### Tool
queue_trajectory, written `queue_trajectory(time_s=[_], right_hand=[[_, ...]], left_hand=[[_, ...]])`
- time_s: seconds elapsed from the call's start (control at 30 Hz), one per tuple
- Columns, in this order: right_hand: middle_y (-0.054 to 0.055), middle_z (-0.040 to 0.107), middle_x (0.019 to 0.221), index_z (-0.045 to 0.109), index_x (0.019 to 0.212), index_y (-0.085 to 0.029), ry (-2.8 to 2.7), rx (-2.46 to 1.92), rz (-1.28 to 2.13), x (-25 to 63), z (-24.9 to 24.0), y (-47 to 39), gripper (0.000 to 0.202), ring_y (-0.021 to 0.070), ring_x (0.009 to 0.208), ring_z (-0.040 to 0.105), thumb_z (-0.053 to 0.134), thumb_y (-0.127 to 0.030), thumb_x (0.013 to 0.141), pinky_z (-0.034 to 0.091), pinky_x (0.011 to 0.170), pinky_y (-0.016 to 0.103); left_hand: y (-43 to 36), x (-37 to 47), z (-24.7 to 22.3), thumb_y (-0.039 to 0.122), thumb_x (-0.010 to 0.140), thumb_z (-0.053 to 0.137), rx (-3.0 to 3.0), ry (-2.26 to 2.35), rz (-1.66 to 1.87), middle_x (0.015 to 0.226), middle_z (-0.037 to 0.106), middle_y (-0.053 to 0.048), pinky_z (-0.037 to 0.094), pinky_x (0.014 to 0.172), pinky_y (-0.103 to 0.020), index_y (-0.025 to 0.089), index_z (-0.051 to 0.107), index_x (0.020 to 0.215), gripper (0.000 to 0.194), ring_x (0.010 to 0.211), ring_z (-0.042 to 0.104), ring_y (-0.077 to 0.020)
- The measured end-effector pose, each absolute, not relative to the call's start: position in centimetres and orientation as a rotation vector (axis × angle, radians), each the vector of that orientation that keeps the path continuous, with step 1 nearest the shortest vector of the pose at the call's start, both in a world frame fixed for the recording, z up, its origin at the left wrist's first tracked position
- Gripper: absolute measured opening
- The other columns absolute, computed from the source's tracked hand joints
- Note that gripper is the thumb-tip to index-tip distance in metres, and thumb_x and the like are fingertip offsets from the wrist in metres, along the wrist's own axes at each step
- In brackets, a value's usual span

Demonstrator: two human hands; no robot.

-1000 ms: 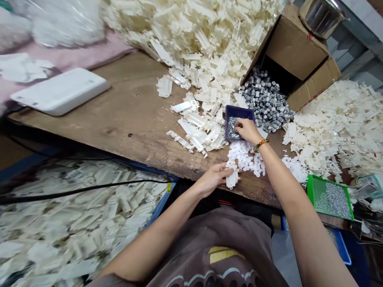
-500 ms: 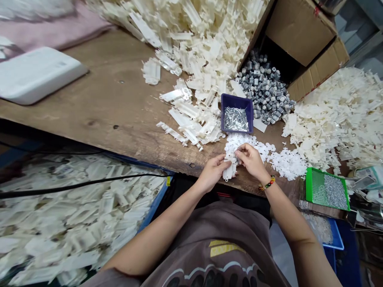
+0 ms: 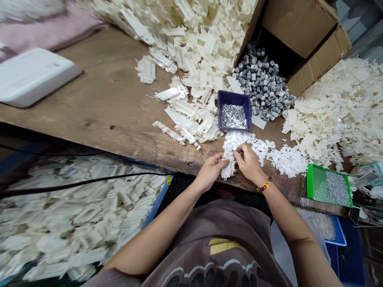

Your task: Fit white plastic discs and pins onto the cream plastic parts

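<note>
My left hand (image 3: 212, 171) grips a white plastic part (image 3: 228, 168) by its left side, thumb on top, at the table's front edge. On the other side, my right hand (image 3: 249, 162) has its fingers pinched at the part's upper right; whether they also hold a small piece is hidden. Just beyond the hands lie small white plastic discs (image 3: 263, 148). Behind those stands a purple bin (image 3: 219, 111) holding thin metal pins (image 3: 233, 116).
Cream plastic parts (image 3: 206, 52) are heaped at the back, with more at right (image 3: 344, 111). Small grey motors (image 3: 263, 85) spill from a cardboard box (image 3: 299, 26). A green tray (image 3: 319, 184) holds tiny metal pieces. A white device (image 3: 36, 77) lies left.
My right fingers have shifted slightly down and left against the white plastic part. The left hand keeps its grip. The whole view has moved a little.
</note>
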State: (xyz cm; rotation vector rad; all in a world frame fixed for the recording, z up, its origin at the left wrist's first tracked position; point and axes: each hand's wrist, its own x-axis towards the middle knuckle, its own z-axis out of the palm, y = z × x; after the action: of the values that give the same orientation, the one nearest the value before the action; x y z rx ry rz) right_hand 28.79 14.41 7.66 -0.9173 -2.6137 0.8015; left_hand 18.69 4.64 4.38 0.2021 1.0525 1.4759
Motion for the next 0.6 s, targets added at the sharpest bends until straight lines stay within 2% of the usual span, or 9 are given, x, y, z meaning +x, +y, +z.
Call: queue_trajectory(time_s=[0.13,0.3,0.6], right_hand=[[0.005,0.054,0.083,0.046,0.084,-0.019,-2.746,-0.847,0.669,28.7,7.9,14.2,0.009,0.0171,0.075,0.050,0.039,-0.024,0.089,0.038,0.067,0.029],[0.002,0.054,0.078,0.045,0.083,-0.019,-2.591,-0.912,0.832,28.9,7.5,14.0,0.010,0.0153,0.072,0.050,0.040,-0.025,0.089,0.038,0.068,0.027],[0.003,0.055,0.082,0.045,0.085,-0.019,-2.632,-0.912,0.812,29.0,6.7,13.6,0.008,0.0153,0.075,0.052,0.040,-0.024,0.090,0.041,0.070,0.027]], left_hand=[[4.6,18.8,4.2,0.026,0.067,0.068,0.236,1.068,1.485,0.063,0.066,0.001,0.052,0.054,-0.029,0.012,0.059,0.099,0.036,0.051,0.061,-0.0151],[4.5,18.8,4.2,0.026,0.066,0.069,0.249,1.073,1.464,0.066,0.067,0.000,0.051,0.054,-0.027,0.012,0.058,0.101,0.039,0.053,0.062,-0.0151],[4.4,18.9,4.3,0.027,0.066,0.069,0.244,1.090,1.434,0.064,0.065,0.001,0.051,0.055,-0.027,0.013,0.058,0.097,0.036,0.052,0.061,-0.0138]])
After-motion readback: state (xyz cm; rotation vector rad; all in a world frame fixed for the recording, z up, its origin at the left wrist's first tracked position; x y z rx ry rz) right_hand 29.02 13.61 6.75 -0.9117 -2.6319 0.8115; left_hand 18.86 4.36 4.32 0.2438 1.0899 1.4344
